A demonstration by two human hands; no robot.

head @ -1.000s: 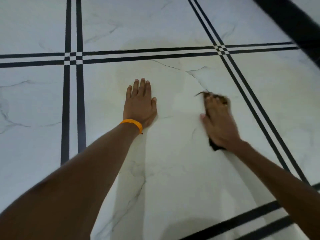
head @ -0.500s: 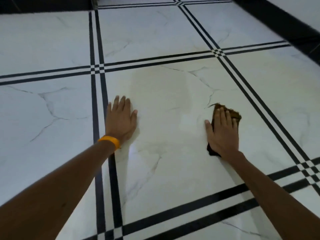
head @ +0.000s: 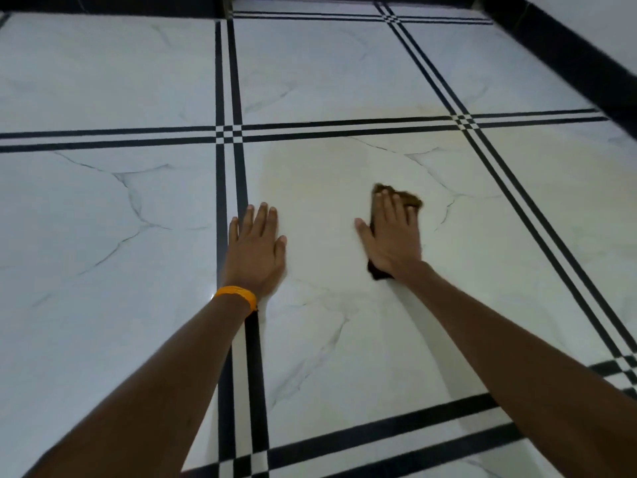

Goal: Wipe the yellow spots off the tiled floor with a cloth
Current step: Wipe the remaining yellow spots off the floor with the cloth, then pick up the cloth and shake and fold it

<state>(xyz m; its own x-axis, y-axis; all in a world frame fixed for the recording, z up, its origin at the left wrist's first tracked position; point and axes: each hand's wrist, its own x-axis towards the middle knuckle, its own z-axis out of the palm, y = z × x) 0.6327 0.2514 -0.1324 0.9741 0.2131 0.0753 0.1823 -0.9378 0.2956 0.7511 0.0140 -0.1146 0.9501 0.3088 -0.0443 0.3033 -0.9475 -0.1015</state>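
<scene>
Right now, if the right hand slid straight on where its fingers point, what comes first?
The right hand, flat on the cloth, meets only faintly yellowed tile, then likely the black double stripe.

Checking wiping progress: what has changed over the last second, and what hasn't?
The right hand slid the brown cloth leftward toward the middle of the tile. The left hand shifted left onto the black stripes. Both hands stay flat, the cloth still pressed; a yellowish tint remains.
</scene>
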